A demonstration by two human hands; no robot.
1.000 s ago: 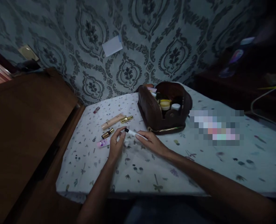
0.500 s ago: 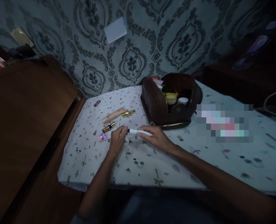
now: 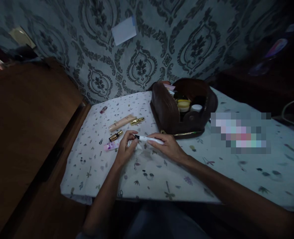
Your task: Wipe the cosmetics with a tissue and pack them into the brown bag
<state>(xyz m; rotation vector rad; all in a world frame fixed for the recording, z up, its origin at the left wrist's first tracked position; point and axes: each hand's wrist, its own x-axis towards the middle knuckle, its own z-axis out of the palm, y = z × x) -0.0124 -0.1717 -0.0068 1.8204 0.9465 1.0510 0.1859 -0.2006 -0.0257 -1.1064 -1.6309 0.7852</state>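
My right hand (image 3: 167,144) grips a slim white tube (image 3: 153,139), pen-like in shape, with a black end pointing left. At that black end are the curled fingers and thumb of my left hand (image 3: 127,146). A crumpled white tissue (image 3: 137,147) shows under and between the left fingers, partly hidden. Beside that hand lies a pink and white tube (image 3: 110,146), its right part covered by the hand. Just behind it is a small dark bottle with a gold cap (image 3: 115,135). Farther back rest a beige tube (image 3: 121,122) and a gold bottle (image 3: 137,121).
An open brown cosmetic bag (image 3: 165,111) with jars inside stands behind my right hand. A small pinkish item (image 3: 103,110) lies at the back left of the patterned tablecloth (image 3: 99,179). A pixelated patch covers something at right. A wooden cabinet (image 3: 32,122) borders the left.
The left fingers have loosened and opened slightly around the black end, which shows more now. The white tube has shifted slightly right and down with my right hand.
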